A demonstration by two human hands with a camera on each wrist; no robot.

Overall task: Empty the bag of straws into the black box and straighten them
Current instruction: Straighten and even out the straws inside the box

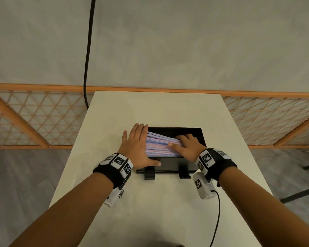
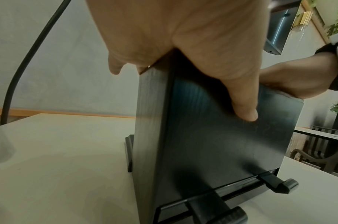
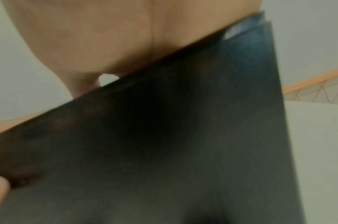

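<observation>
Bracing the black box (image 1: 175, 164) at its left corner, the left hand (image 1: 138, 145) lies flat, thumb down the front wall. The right hand (image 1: 186, 146) presses curled fingers onto the pink-and-blue straws (image 1: 157, 146), which fan crookedly inside. Pushing too hard could tip the box off its stand (image 1: 149, 173) or buckle straws. No bag, no readable writing.
</observation>
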